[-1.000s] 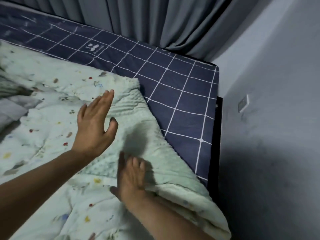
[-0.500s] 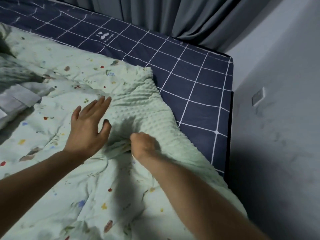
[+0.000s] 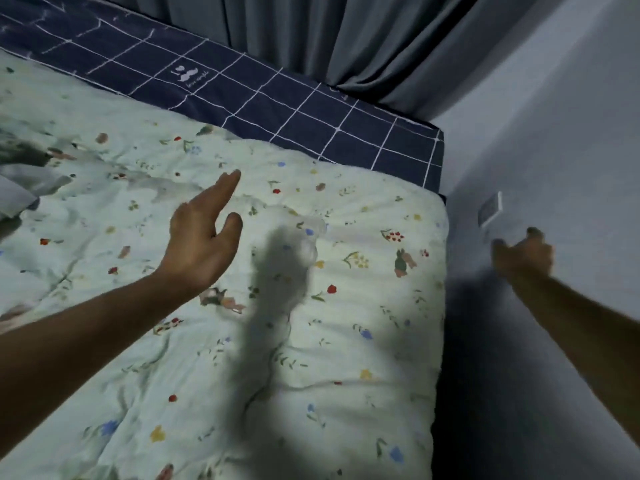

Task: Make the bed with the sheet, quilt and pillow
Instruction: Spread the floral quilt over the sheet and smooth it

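A pale green quilt [image 3: 363, 306] with small flower prints lies spread over the bed, its corner reaching the bed's right edge. Beyond it a strip of the navy sheet [image 3: 294, 112] with a white grid shows along the far side. My left hand [image 3: 204, 237] hovers flat and open just above the quilt's middle, fingers together and pointing away. My right hand [image 3: 523, 254] is off the bed's right side, in front of the wall, fingers loosely spread and holding nothing. No pillow is clearly visible.
A grey wall [image 3: 554, 133] runs close along the bed's right side, with a white socket plate [image 3: 490, 211] near my right hand. Grey curtains [image 3: 346, 36] hang behind the bed. Crumpled grey fabric [image 3: 17, 188] lies at the left edge.
The quilt's folded-back corner, with its dotted underside up, has been flipped out flat to the bed's right edge. My right hand let go and swung right, off the bed. My left hand stayed open.
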